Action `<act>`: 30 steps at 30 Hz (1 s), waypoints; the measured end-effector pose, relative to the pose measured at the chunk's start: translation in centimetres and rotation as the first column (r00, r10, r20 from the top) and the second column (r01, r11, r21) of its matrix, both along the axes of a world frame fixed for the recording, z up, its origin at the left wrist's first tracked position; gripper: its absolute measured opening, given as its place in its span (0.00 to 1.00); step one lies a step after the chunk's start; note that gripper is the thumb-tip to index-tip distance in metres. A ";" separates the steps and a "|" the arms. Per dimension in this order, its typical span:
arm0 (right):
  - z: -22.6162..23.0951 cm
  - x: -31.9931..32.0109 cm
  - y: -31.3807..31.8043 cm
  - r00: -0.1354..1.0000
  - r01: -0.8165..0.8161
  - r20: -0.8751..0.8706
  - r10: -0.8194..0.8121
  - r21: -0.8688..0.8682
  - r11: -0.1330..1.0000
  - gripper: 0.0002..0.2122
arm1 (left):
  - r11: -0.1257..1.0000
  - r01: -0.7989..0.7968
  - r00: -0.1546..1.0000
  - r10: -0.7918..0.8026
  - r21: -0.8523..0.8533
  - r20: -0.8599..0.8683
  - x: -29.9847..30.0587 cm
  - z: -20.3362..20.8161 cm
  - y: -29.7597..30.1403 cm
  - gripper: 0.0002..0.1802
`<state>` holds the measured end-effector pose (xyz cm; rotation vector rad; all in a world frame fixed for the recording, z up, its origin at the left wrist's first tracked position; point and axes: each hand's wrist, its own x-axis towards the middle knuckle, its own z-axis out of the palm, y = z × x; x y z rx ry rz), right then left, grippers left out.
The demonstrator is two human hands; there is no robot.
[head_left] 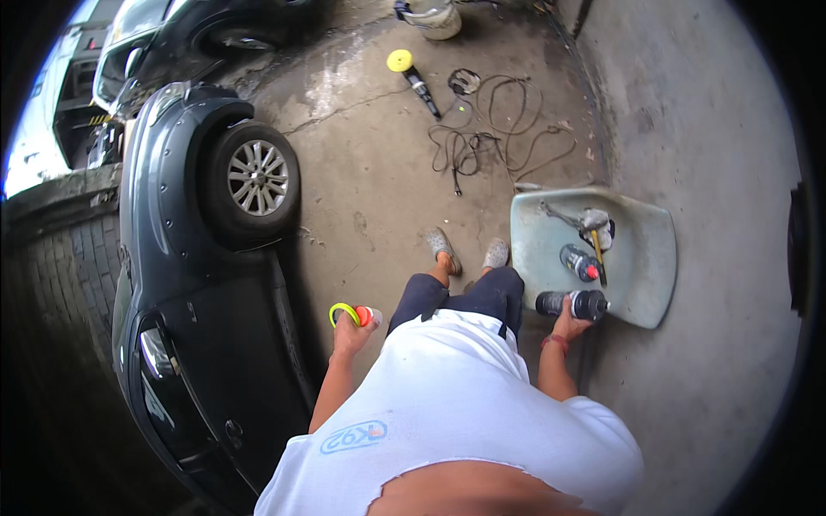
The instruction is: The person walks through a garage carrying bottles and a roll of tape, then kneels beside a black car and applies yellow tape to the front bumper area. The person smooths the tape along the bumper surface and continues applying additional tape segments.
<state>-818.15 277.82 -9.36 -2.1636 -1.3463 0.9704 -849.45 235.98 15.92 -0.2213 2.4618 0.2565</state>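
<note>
My left hand (347, 334) is closed around a bright yellow-green ring-shaped thing (342, 308) and something orange and white (370, 316); their exact kind I cannot make out. It is out beside the dark car (232, 344). My right hand (571, 322) grips a dark bottle (590, 304), tilted sideways with its tip to the right. That bottle is over the near edge of a pale blue moulded plastic chair (641, 258). On the chair lie a second dark bottle (578, 261) with a red cap and a hammer-like tool (598, 245) with a yellow handle.
A black power polisher (420, 90) with a yellow pad lies on the concrete floor (361, 172), near tangled cables (508, 129). Farther back stands a whitish bucket (439, 21). A grey wall (714, 155) runs along the right. The car's front wheel (258, 178) is at left.
</note>
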 end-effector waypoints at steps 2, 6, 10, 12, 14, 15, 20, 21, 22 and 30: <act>-0.6 0.1 0.3 0.995 0.090 0.050 -0.091 0.020 0.996 0.52 | 1.000 0.005 1.000 -0.005 0.018 0.007 1.0 -1.0 -1.1 0.34; -0.5 -0.4 1.8 0.968 0.231 0.105 -0.227 -0.029 0.972 0.50 | 0.986 -0.037 0.999 0.031 0.162 0.040 3.5 -3.6 -6.2 0.33; -1.4 -1.6 3.1 0.967 0.246 0.050 -0.248 0.047 0.968 0.51 | 0.989 -0.046 0.996 0.035 0.143 0.082 4.4 -4.7 -10.1 0.33; -2.3 -2.1 3.5 0.968 0.248 0.029 -0.250 0.048 0.968 0.52 | 0.990 -0.014 0.998 0.006 0.141 0.059 4.3 -3.8 -9.8 0.32; -3.3 -2.3 3.8 0.961 0.263 0.080 -0.263 0.006 0.965 0.53 | 0.996 -0.001 1.000 0.000 0.092 0.020 3.9 -2.5 -8.3 0.32; -4.0 -2.2 4.0 0.960 0.272 0.060 -0.273 0.020 0.962 0.51 | 0.996 -0.023 1.000 0.021 0.083 0.022 3.6 -1.9 -7.4 0.32; -8.4 -1.5 4.4 0.943 0.321 0.133 -0.305 -0.129 0.938 0.51 | 0.999 -0.012 0.999 0.014 0.049 -0.053 2.5 0.1 -4.3 0.33; -9.5 -1.2 4.6 0.952 0.299 0.105 -0.289 -0.100 0.949 0.51 | 0.999 -0.013 0.997 0.017 0.050 -0.071 2.3 0.2 -4.0 0.33; -10.6 -1.0 4.8 0.951 0.305 0.095 -0.295 -0.113 0.946 0.51 | 0.999 -0.031 0.997 0.033 0.033 -0.072 2.2 0.3 -3.6 0.33; -8.0 -0.7 4.9 0.944 0.283 0.049 -0.325 -0.625 0.728 0.49 | 0.993 -0.091 0.994 0.094 0.069 -0.053 1.0 -2.2 -3.6 0.36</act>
